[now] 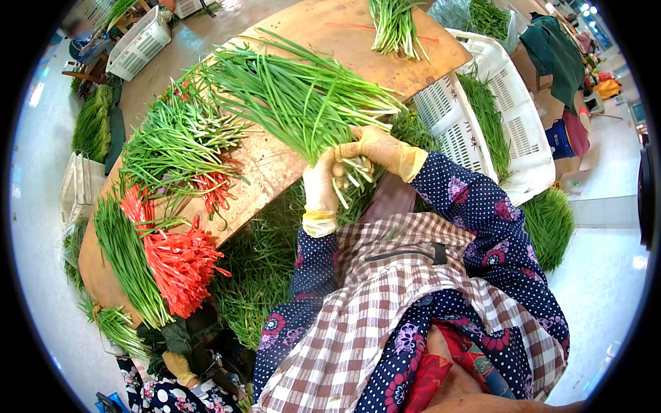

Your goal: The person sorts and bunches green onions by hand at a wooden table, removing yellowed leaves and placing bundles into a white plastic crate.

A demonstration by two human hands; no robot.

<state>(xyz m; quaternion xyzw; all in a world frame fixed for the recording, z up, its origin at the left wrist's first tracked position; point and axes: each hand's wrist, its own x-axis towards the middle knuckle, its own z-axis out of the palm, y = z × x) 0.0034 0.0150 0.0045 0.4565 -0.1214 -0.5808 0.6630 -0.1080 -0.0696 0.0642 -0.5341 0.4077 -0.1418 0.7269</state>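
the left hand (320,189) and the right hand (380,148), both in thin pale gloves with yellow cuffs, meet at the near edge of the flat brown worktop (267,160). each grip is closed around a bunch of long, slender green stalks (315,141), whose pale ends poke out below the fingers while the leaves run up and left against a loose heap of similar green stalks (265,79). further left on the worktop lies a large cluster of red plastic strips (182,265); to the right stands a white perforated plastic crate (447,113).
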